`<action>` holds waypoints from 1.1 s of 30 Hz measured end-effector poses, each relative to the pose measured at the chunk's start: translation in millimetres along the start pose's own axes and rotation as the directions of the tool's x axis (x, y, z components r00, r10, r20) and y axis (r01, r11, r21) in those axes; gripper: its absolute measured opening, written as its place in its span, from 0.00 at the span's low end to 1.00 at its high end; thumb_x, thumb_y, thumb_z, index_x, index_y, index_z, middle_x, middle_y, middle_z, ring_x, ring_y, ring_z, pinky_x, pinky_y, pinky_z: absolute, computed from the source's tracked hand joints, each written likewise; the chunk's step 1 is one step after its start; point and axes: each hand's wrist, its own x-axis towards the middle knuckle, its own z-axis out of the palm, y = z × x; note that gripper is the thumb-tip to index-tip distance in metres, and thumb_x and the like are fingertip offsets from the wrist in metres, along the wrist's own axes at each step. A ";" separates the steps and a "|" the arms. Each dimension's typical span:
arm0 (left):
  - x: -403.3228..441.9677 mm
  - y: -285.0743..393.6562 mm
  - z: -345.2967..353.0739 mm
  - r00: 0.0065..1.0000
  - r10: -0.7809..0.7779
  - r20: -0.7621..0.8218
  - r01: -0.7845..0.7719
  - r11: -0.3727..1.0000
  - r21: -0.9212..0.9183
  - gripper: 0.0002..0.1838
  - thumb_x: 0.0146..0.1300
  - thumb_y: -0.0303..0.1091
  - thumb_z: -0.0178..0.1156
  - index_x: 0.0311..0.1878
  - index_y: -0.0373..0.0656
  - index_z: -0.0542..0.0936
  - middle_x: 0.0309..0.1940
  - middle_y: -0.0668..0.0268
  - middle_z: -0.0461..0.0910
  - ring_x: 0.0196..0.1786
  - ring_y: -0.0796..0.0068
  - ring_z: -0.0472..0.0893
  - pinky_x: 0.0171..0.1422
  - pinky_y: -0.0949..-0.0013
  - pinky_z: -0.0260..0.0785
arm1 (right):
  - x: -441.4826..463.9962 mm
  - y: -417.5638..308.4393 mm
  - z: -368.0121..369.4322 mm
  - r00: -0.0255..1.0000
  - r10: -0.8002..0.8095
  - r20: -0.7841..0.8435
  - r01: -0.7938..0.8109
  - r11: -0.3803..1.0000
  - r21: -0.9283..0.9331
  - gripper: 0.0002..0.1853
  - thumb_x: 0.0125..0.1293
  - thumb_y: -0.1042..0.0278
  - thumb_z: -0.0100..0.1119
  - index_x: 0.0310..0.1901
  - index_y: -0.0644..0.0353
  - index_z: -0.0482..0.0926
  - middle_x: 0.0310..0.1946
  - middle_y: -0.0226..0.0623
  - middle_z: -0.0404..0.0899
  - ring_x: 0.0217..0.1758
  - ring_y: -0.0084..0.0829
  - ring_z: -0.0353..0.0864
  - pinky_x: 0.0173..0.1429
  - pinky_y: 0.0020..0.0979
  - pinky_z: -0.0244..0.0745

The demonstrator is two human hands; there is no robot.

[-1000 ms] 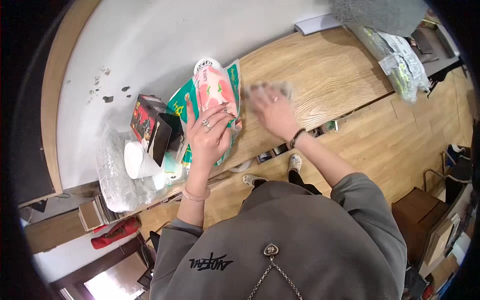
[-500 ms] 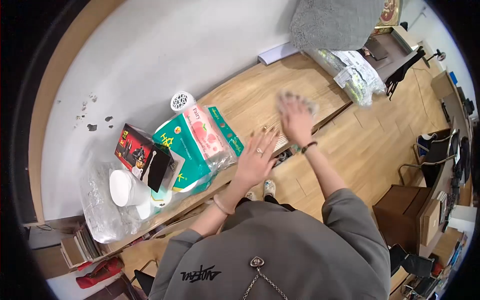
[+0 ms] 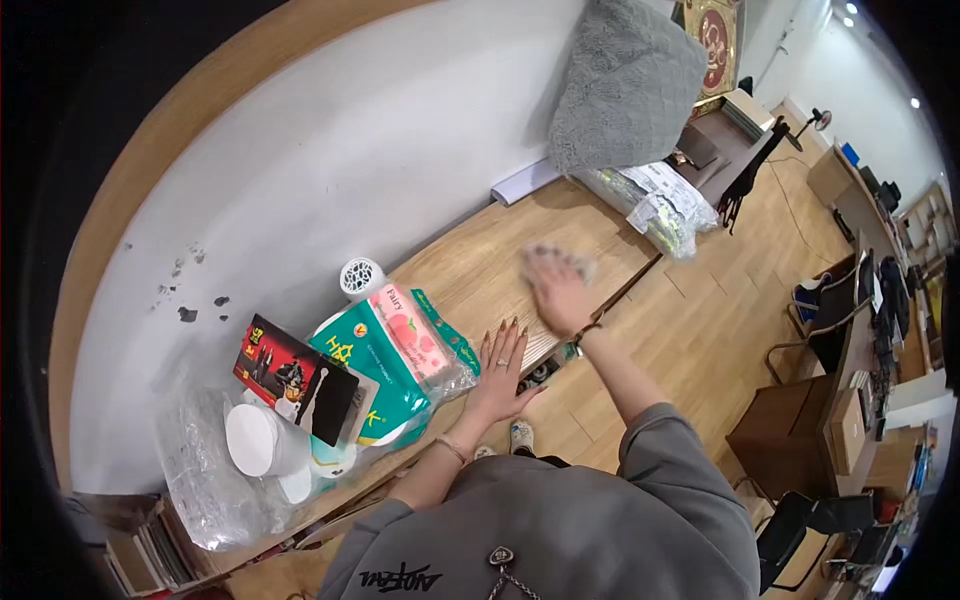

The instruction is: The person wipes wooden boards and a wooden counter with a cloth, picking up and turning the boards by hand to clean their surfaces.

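My left hand (image 3: 497, 378) lies flat with fingers spread at the front edge of the wooden bench top (image 3: 470, 287), a ring on one finger. Just left of it is a green and pink plastic tissue pack (image 3: 410, 335). Further along the surface, my right hand (image 3: 558, 300) presses down on a pale cloth (image 3: 586, 268). Motion blurs the fingers and the cloth, so its exact shape is unclear.
A red and black box (image 3: 290, 375), a white tub (image 3: 252, 440) and clear plastic wrap (image 3: 200, 470) crowd the left end. By the wall stands a white perforated cylinder (image 3: 361, 277). A grey cushion (image 3: 625, 90) and plastic-wrapped parcel (image 3: 665, 215) sit at the far end.
My right hand and the cloth have shifted left across the wood, nearer the wall side. My left hand stays flat by the tissue pack. The camera view has turned and moved.
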 end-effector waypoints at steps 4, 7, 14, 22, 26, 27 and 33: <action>0.6 -5.2 2.2 0.999 -0.004 -0.042 0.002 0.998 -0.055 0.55 0.54 0.54 0.66 0.74 0.34 0.46 0.76 0.48 0.41 0.78 0.47 0.39 0.78 0.42 0.29 | -42.1 -9.1 -6.5 0.879 -0.475 0.036 0.463 0.870 0.168 0.27 0.65 0.55 0.52 0.67 0.46 0.67 0.67 0.38 0.66 0.72 0.44 0.61 0.73 0.46 0.54; 5.5 -3.7 0.6 0.996 -0.009 -0.085 0.004 0.998 -0.057 0.56 0.53 0.54 0.67 0.74 0.34 0.45 0.76 0.48 0.41 0.78 0.46 0.39 0.78 0.42 0.29 | -0.5 57.1 -29.1 0.907 -0.376 0.188 0.355 0.925 0.138 0.27 0.66 0.54 0.50 0.67 0.49 0.67 0.68 0.38 0.65 0.73 0.46 0.59 0.74 0.47 0.53; 8.0 -5.2 2.3 0.992 -0.124 -0.001 0.124 0.991 -0.055 0.54 0.54 0.52 0.67 0.74 0.35 0.48 0.76 0.47 0.42 0.78 0.45 0.40 0.77 0.43 0.31 | 55.1 72.0 -9.9 0.993 0.111 -0.033 -0.115 0.984 -0.134 0.26 0.71 0.50 0.42 0.69 0.43 0.64 0.70 0.35 0.61 0.75 0.48 0.54 0.76 0.51 0.48; 17.5 15.7 -4.5 0.963 -0.250 0.105 0.240 0.966 0.098 0.48 0.55 0.48 0.65 0.73 0.38 0.54 0.75 0.49 0.47 0.78 0.48 0.43 0.78 0.45 0.33 | 106.0 121.3 -14.2 0.827 -0.556 0.081 0.528 0.818 0.227 0.25 0.69 0.47 0.46 0.65 0.42 0.69 0.68 0.34 0.65 0.71 0.45 0.62 0.71 0.48 0.60; 16.2 22.3 -7.0 0.959 -0.275 0.074 0.260 0.952 0.163 0.46 0.56 0.48 0.64 0.73 0.38 0.54 0.75 0.51 0.49 0.78 0.51 0.45 0.78 0.46 0.34 | 158.0 142.7 23.6 0.943 -0.312 -0.119 0.333 0.893 0.302 0.24 0.68 0.48 0.47 0.62 0.46 0.72 0.64 0.35 0.71 0.68 0.47 0.66 0.67 0.50 0.63; 12.8 22.6 -9.1 0.951 -0.298 0.083 0.279 0.942 0.187 0.47 0.56 0.49 0.64 0.73 0.39 0.55 0.75 0.52 0.49 0.78 0.52 0.46 0.78 0.46 0.34 | 146.4 135.4 23.4 0.945 -0.309 -0.105 0.327 0.892 0.314 0.24 0.68 0.48 0.47 0.62 0.46 0.72 0.64 0.35 0.71 0.68 0.47 0.66 0.67 0.50 0.63; 22.4 23.3 -1.2 0.943 -0.328 0.057 0.309 0.926 0.219 0.46 0.57 0.51 0.63 0.73 0.40 0.55 0.75 0.55 0.51 0.77 0.54 0.47 0.79 0.46 0.36 | 60.9 101.3 -17.0 0.723 -0.688 0.057 0.652 0.708 0.272 0.24 0.69 0.54 0.48 0.65 0.46 0.69 0.68 0.34 0.65 0.71 0.45 0.61 0.73 0.45 0.56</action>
